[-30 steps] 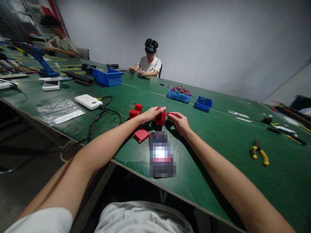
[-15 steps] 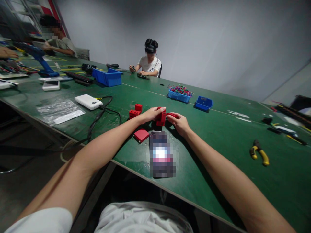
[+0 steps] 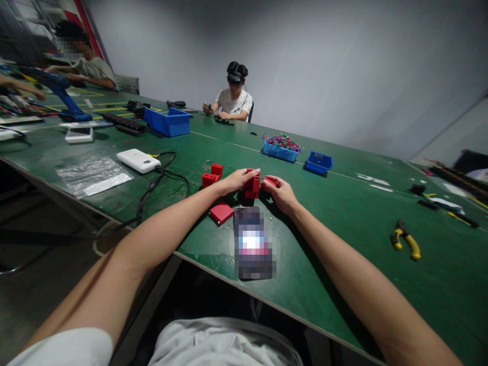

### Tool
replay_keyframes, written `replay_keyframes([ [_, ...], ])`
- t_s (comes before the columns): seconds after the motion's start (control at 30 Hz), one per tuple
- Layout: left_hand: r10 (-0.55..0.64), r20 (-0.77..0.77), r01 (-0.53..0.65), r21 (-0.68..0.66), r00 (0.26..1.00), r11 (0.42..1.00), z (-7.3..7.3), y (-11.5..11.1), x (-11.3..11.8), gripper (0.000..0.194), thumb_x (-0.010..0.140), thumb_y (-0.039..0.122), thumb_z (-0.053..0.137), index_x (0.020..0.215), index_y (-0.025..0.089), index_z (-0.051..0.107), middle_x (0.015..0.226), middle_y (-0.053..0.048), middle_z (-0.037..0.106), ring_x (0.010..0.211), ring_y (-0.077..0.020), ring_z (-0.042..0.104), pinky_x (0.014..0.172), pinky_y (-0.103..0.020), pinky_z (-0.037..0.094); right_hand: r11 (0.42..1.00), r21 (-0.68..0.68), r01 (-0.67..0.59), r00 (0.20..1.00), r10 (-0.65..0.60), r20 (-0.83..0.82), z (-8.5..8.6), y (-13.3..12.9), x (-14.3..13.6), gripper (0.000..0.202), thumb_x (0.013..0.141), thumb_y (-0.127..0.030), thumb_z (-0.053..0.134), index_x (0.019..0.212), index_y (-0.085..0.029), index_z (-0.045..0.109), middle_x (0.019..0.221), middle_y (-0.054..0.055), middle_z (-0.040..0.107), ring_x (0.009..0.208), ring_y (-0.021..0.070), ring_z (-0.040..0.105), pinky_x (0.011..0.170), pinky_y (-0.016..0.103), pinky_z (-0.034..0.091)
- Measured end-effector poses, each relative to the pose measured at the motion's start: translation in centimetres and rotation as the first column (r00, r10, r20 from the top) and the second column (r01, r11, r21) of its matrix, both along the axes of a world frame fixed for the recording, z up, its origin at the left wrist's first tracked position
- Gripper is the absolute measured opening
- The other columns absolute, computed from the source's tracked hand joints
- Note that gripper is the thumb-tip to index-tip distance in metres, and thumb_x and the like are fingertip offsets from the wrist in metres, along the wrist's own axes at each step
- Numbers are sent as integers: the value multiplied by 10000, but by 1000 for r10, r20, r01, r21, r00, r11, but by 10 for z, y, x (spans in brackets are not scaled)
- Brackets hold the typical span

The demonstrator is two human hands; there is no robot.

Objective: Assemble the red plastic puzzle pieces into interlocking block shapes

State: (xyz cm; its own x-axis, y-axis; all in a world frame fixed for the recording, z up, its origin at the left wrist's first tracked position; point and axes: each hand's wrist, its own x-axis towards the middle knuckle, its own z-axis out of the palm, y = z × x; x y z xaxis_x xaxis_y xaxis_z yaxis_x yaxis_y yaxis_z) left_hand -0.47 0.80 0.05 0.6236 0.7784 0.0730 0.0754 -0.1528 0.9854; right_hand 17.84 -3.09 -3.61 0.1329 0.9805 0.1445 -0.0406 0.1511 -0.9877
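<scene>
My left hand (image 3: 239,180) is closed around a red block-shaped part (image 3: 253,187) with a stepped outline, held upright on the green table. Just to its right, my right hand (image 3: 281,193) pinches a smaller red piece (image 3: 270,181), mostly covered by the fingers. A narrow gap separates the two red pieces. Behind my left wrist stands another red block part (image 3: 212,176) with raised ends. Nearer me lies a flat red piece (image 3: 221,213), beside a phone (image 3: 254,244) with a lit screen.
Pliers with yellow handles (image 3: 406,241) lie at the right. A white device (image 3: 138,160) with black cables (image 3: 156,178) is at the left. Blue bins (image 3: 168,122) stand farther back, one filled with colourful small parts (image 3: 283,142). A co-worker (image 3: 235,96) sits across the table.
The red piece in my right hand has turned slightly in the fingers. My left hand and its block stay in place. At the far left, a co-worker's hand has moved right.
</scene>
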Motion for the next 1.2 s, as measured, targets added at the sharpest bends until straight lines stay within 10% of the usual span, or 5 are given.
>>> replay_keyframes([
  [0.77,12,-8,-12,3,1000,1000,1,-2,1,558,719,708,542,836,163,526,634,22,529,547,-101,469,541,-228,355,998,59,15,998,-19,58,2,-2,-3,313,466,-170,743,747,-170,604,689,-24,648,629,121,574,658,271,477],
  [1.2,-1,-10,1,-12,1000,1000,-3,1,2,562,755,706,508,895,163,554,665,5,571,559,-105,493,553,-232,364,999,22,39,991,-36,-129,2,0,-4,477,556,-506,793,870,-204,600,825,5,658,742,152,638,647,305,556],
])
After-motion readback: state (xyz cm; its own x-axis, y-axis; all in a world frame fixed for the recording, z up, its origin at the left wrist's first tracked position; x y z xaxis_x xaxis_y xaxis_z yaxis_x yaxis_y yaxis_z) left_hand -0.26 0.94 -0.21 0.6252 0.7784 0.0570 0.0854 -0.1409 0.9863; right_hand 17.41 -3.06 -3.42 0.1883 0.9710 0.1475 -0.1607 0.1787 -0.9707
